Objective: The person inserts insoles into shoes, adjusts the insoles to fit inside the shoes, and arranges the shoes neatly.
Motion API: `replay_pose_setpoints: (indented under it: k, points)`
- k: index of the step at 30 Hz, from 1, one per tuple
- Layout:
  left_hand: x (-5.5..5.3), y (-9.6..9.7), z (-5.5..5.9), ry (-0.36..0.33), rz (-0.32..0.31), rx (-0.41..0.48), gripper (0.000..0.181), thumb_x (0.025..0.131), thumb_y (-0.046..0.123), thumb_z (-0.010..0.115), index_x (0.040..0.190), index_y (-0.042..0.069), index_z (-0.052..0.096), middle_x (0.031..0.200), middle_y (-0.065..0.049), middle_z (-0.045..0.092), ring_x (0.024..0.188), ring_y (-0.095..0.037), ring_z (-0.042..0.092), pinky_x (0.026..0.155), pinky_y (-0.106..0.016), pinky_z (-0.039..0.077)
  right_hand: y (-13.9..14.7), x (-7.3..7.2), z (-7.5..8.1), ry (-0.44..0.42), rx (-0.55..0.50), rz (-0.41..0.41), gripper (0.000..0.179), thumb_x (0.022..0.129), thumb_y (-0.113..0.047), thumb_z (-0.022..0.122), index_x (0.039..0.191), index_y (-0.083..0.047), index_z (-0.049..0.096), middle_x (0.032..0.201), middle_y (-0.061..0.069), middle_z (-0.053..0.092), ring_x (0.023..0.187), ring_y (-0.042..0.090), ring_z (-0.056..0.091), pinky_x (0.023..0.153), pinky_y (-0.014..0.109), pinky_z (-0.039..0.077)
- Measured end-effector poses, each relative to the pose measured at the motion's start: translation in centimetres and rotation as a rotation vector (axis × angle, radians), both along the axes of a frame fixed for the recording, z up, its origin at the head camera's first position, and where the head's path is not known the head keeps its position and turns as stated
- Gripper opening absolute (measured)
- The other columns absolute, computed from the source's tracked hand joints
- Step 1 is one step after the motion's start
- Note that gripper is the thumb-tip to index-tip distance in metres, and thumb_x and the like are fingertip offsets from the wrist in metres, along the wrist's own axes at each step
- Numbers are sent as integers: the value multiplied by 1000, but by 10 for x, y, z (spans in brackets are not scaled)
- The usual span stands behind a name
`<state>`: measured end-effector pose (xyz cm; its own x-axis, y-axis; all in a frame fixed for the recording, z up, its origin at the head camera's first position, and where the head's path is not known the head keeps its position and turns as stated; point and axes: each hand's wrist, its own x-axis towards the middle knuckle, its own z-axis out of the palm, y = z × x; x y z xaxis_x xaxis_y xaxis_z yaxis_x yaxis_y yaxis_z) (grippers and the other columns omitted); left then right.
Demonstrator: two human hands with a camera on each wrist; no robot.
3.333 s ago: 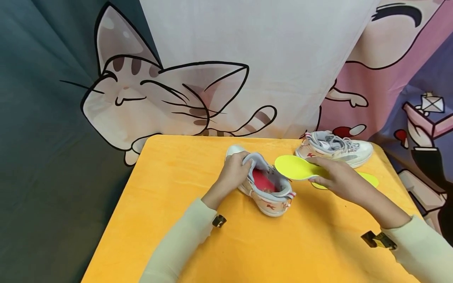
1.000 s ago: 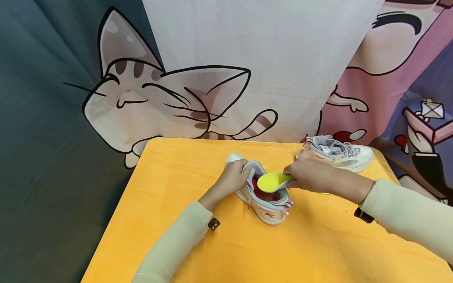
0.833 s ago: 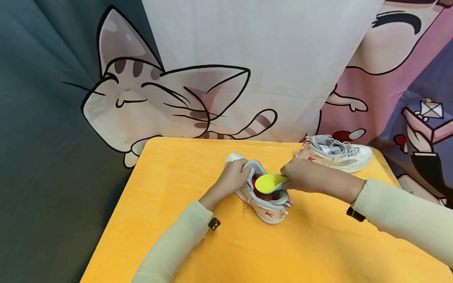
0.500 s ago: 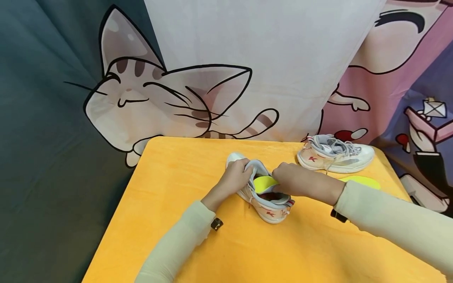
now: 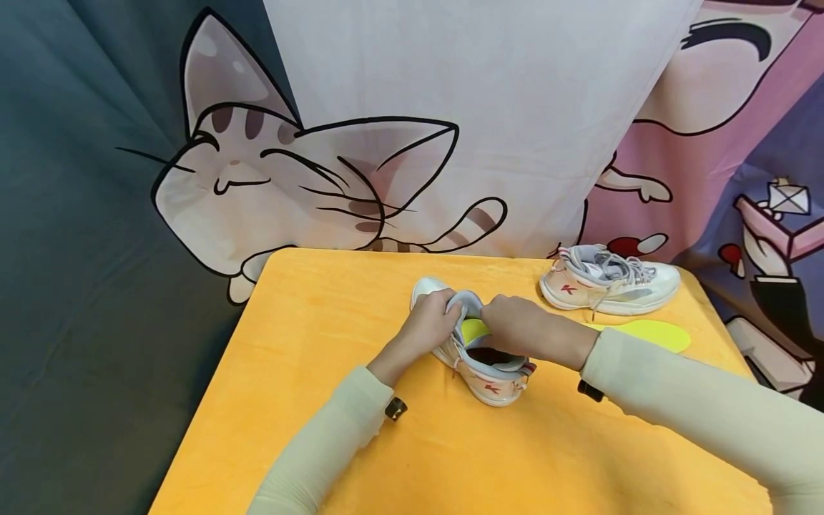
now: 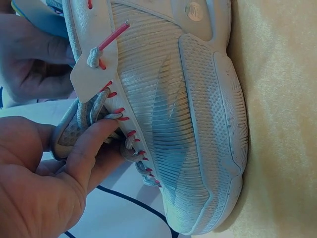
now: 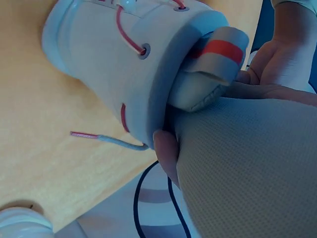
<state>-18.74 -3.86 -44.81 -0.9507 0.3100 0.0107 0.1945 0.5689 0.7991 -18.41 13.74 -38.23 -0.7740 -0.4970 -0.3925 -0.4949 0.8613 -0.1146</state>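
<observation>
A white sneaker [image 5: 486, 383] stands on the table, toe pointing away, with a pink-red lining inside hidden from view now. My left hand [image 5: 421, 325] pinches its tongue; in the left wrist view that hand [image 6: 54, 173] has thumb and finger at the laces. My right hand [image 5: 521, 325] is over the shoe's opening, gripping a yellow insole [image 5: 473, 330] whose front end is inside the shoe. The right wrist view shows the grey textured underside of the insole [image 7: 247, 158] close up, running into the heel opening of the shoe [image 7: 114, 69].
The matching sneaker [image 5: 621, 286] stands at the back right of the yellow table [image 5: 347, 322]. A second yellow insole [image 5: 656, 334] lies in front of it, partly covered by my right arm. A cartoon-printed curtain [image 5: 515, 86] hangs behind the table.
My right hand has moved left and slightly down, and the insole's front end has gone from beside the shoe into its opening. My left hand keeps its hold on the tongue.
</observation>
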Motion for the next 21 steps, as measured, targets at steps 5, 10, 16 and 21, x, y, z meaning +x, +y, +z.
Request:
replay_pose_setpoints:
  k: [5, 10, 16, 21]
  points:
    - [1, 0, 0, -18, 2, 4, 23, 109, 21, 50, 101, 6, 65, 69, -4, 56, 55, -10, 52, 50, -21, 43, -6, -1, -4, 42, 6, 31, 30, 91, -31, 79, 77, -11, 61, 68, 3, 54, 57, 16, 55, 51, 27, 44]
    - [1, 0, -1, -15, 0, 2, 23, 109, 21, 50, 103, 6, 65, 69, -3, 56, 55, -9, 52, 50, -21, 43, -8, 1, -4, 59, 58, 8, 35, 88, -39, 80, 78, -11, 62, 68, 3, 54, 58, 17, 56, 49, 30, 45]
    - [0, -1, -1, -27, 0, 5, 21, 108, 21, 52, 104, 6, 66, 70, -2, 56, 57, -8, 52, 52, -20, 43, -3, 7, 1, 39, 77, -21, 59, 83, -55, 81, 107, -4, 64, 87, 8, 58, 71, 22, 57, 56, 35, 49]
    - [0, -1, -1, -19, -3, 0, 20, 108, 21, 53, 100, 8, 64, 70, -1, 55, 58, -8, 52, 53, -21, 43, 10, 11, 13, -24, 37, -24, 80, 83, -62, 78, 130, 0, 57, 109, 14, 60, 86, 24, 60, 72, 41, 55]
